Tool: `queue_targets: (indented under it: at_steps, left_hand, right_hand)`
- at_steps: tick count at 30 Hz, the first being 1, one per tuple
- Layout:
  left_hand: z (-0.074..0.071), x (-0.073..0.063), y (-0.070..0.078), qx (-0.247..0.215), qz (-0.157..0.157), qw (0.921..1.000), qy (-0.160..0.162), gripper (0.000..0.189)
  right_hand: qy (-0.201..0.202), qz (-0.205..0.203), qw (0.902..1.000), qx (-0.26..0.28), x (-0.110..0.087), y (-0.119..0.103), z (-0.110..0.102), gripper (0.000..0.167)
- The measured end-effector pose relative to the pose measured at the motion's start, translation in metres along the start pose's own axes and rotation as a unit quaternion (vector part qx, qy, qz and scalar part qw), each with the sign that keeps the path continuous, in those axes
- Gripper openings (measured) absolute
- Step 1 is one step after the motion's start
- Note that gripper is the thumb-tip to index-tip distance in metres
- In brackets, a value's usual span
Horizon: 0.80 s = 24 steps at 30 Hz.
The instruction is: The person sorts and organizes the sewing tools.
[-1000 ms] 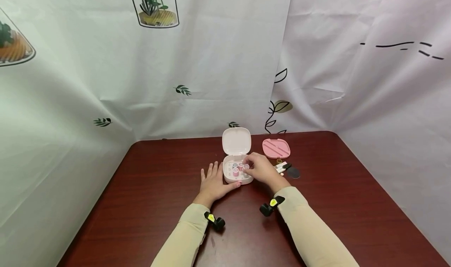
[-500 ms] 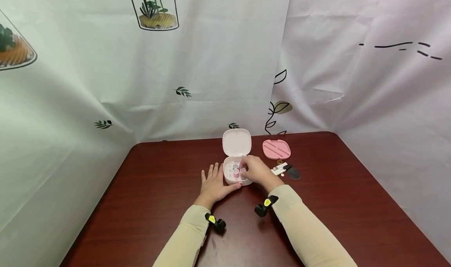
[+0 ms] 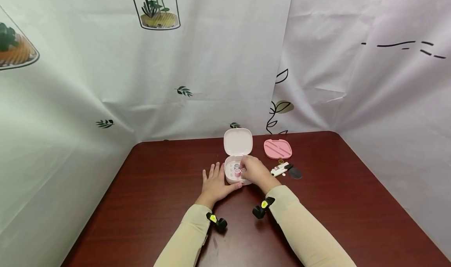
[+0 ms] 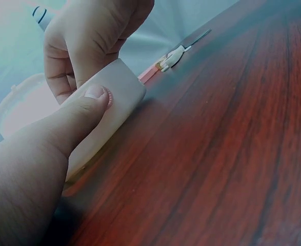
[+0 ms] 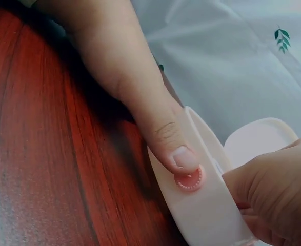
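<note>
A small white box [image 3: 229, 179] stands on the table with its hinged lid [image 3: 238, 141] raised. Inside, a pink thread spool [image 3: 237, 173] and a greyish one [image 3: 237, 166] stand among small pegs. My left hand [image 3: 215, 188] lies along the box's left side with fingers spread straight. Its thumb presses the front wall, by a round pink catch [image 5: 189, 180] in the right wrist view. My right hand [image 3: 256, 170] reaches into the box from the right, fingertips bent down around a pale spool [image 3: 243, 170]. Those fingertips are partly hidden by the box wall in both wrist views.
Right of the box lie a pink tray-like insert [image 3: 278, 148], a small white tool with a black end [image 3: 280, 169], a brass-coloured ring [image 3: 280, 161], a small white disc [image 3: 283, 174] and a dark round disc [image 3: 295, 173]. A printed cloth [image 3: 211, 63] hangs behind the table.
My right hand has moved slightly left and lower into the box with the pale spool. My left hand has stayed in place.
</note>
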<state>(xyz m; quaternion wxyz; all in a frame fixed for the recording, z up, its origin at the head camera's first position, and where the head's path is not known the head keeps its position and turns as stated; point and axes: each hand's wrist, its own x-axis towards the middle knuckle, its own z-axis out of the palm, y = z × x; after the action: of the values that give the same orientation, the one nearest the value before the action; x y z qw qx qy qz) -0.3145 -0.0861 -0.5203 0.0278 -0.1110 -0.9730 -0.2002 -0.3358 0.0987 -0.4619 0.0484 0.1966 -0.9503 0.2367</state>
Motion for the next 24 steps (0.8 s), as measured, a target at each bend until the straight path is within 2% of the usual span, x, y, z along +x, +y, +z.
queue_targets:
  at_steps: [9,24]
  left_hand:
    - [-0.001,-0.001,0.002,0.003,0.001,1.0,0.0,0.12]
    - [-0.006,-0.004,0.006,0.002,0.0,1.0,0.0,0.117]
  right_hand:
    - [-0.001,0.007,0.9982,-0.06,-0.006,-0.006,0.002,0.015]
    - [-0.012,0.017,0.9964,-0.082,-0.001,-0.004,-0.016,0.02]
